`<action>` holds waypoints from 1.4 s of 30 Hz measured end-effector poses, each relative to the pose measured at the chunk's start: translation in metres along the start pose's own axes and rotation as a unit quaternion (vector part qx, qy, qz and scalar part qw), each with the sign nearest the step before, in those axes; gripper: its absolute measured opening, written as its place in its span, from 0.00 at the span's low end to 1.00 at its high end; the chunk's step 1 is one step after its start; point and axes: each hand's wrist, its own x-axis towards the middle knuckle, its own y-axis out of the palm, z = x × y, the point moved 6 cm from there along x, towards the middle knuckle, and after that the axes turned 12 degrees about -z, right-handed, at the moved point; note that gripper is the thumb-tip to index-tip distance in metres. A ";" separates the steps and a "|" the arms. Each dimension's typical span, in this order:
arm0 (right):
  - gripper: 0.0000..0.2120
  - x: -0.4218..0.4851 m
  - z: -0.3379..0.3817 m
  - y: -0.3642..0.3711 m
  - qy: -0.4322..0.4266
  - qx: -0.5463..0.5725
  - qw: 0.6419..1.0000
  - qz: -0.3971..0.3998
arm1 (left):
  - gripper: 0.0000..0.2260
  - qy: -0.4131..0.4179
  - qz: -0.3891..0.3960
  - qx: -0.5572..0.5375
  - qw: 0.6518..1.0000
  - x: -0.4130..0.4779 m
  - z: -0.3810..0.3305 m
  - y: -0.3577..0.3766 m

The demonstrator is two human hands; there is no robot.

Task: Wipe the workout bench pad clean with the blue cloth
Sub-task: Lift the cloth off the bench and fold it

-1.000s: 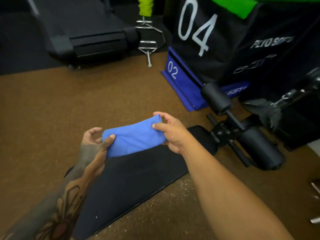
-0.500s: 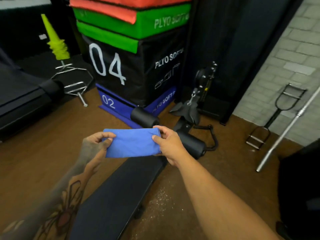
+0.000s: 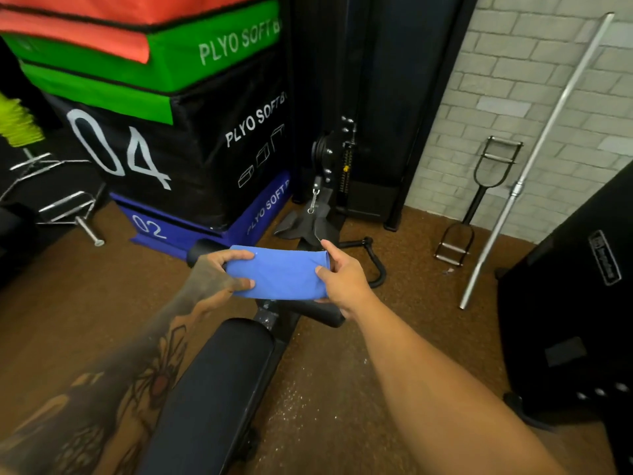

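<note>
**Cloth held folded over the far end of the bench**

Head view.

- Cloth: blue, folded into a flat band, stretched level between the two hands. It is in the air past the far end of the pad and does not touch it.
- Left hand: tattooed. It pinches the cloth's left end between the thumb and curled fingers.
- Right hand: it pinches the right end with the thumb on the near face. The index finger sticks up past the top edge, and the other fingers are hidden behind the cloth.
- Pad: black and padded, running from the bottom of the frame up toward the hands. A few pale specks show along its side. A black roller of the bench shows just behind the left hand.
- Floor: brown speckled rubber, with a glittery pale patch right of the pad.
- Room, left: stacked plyo boxes in orange, green, black "04" and blue "02". Chrome bars lie on the floor beside them, and a yellow-green cone stack sits at the frame edge.
- Room, centre: a dark cable machine with a pulley, with a strap hanging from its clip.
- Room, right: a pale brick wall. A steel barbell and a black handle lean against it. A large black box stands near the frame edge.
</note>
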 end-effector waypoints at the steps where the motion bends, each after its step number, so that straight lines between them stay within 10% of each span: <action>1: 0.28 0.006 -0.001 -0.006 -0.002 -0.002 1.000 -0.011 | 0.22 0.002 0.008 0.002 1.000 0.007 -0.001 0.008; 22: 0.17 0.101 -0.117 -0.031 0.033 -0.259 0.947 -0.187 | 0.23 0.061 0.212 0.088 0.971 0.157 0.081 0.170; 37: 0.19 0.110 -0.163 -0.016 0.048 -0.296 0.945 -0.129 | 0.26 0.125 0.225 0.183 0.949 0.174 0.127 0.203; 42: 0.27 0.107 -0.168 -0.017 0.025 -0.455 0.888 -0.066 | 0.27 0.140 0.222 0.212 0.941 0.176 0.130 0.206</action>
